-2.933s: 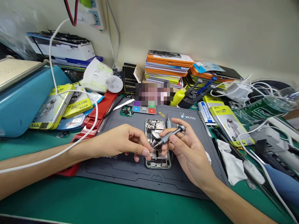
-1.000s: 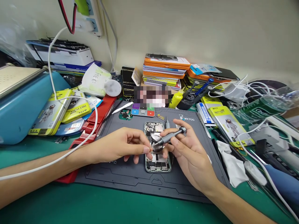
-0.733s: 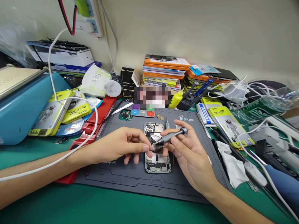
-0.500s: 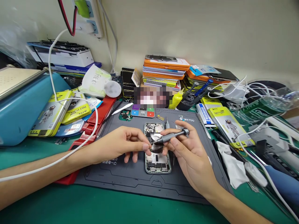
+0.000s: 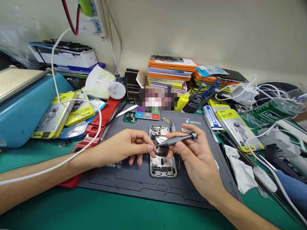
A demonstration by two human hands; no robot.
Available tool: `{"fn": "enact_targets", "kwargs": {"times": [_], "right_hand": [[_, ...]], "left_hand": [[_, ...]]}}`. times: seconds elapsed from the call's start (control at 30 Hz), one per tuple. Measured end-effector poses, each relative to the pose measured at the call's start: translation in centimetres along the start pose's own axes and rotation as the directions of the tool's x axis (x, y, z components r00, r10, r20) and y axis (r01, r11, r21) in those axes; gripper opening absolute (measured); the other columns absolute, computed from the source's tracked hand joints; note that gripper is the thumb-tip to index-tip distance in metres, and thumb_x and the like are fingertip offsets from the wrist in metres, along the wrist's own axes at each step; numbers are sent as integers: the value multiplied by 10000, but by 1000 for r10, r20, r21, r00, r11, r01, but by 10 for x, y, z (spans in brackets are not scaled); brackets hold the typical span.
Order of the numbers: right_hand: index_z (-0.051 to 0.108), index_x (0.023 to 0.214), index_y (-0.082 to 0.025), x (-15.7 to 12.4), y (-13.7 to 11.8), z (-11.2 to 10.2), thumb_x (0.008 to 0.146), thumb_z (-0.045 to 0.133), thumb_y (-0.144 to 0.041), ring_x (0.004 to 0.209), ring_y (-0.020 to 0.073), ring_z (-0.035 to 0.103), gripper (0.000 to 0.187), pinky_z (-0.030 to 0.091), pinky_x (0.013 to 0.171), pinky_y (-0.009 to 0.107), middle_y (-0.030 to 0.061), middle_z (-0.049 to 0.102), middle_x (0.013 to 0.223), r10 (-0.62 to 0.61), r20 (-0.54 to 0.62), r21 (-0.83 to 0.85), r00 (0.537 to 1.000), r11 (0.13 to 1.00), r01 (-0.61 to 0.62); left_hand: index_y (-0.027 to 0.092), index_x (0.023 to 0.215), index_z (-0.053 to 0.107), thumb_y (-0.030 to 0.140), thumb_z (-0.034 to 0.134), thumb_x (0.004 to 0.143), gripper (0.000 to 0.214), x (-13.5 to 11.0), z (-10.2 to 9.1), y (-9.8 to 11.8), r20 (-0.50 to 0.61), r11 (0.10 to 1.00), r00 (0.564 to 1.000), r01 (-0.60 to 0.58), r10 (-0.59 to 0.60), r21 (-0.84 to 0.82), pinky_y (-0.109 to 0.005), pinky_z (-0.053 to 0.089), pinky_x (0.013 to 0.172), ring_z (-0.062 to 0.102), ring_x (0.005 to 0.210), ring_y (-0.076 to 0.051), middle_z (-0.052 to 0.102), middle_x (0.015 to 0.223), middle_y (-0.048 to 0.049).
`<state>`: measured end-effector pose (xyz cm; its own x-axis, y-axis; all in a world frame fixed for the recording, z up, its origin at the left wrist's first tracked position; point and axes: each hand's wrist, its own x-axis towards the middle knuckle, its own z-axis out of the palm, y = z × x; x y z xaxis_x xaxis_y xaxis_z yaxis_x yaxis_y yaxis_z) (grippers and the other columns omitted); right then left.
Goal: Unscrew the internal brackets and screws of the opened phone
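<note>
1. The left arm reaches in from the left, palm down; the left hand (image 5: 136,145) has its thumb and forefinger pinched together, other fingers loosely curled below. Whether they grip the driver's tip or something tiny cannot be told.
2. The right hand (image 5: 198,156) comes from the lower right, palm turned inward, half curled. Its thumb and fingers hold a grey screwdriver (image 5: 176,140), nearly level, the tip pointing left and meeting the left fingertips.
3. A white cable (image 5: 72,154) crosses over the left forearm.
4. The dark mat (image 5: 134,180) reads "WKTOO" at its upper right; characters beside the left hand are too small to read.
5. "BATTERY" stands on the yellow box (image 5: 236,127) at right; the bag (image 5: 98,81) at the back left has "Free" written on it.
6. The phone (image 5: 163,163) lies opened on the mat, beneath and between the hands. Its pale green frame surrounds exposed boards, silvery plates and black parts, with a dark, shiny rounded patch near the middle, partly hidden by fingers and driver.
</note>
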<state>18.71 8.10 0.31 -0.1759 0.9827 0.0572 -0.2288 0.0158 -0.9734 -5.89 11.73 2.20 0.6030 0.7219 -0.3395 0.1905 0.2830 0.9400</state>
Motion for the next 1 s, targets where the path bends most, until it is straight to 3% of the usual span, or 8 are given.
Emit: {"fn": "enact_targets", "kwargs": {"times": [0.3, 1.0], "right_hand": [[535, 1357, -353, 2, -5, -1, 1035, 711, -279, 762, 139, 753, 374, 641, 762, 303, 12, 781, 1168, 80, -1, 73, 997, 994, -80], [557, 1363, -331, 6, -8, 1, 1028, 707, -260, 749, 152, 735, 374, 642, 733, 315, 23, 794, 1147, 117, -5, 103, 993, 988, -116]], "left_hand": [[157, 1024, 718, 386, 716, 1020, 229, -2, -1, 2, 29, 1000, 1000, -8, 8, -9, -179, 479, 532, 698, 643, -87, 828, 1022, -54], [190, 1056, 727, 429, 731, 1029, 241, -2, -3, 1, 62, 1000, 998, -12, 11, 20, -184, 457, 572, 690, 677, -80, 835, 1021, -19]]}}
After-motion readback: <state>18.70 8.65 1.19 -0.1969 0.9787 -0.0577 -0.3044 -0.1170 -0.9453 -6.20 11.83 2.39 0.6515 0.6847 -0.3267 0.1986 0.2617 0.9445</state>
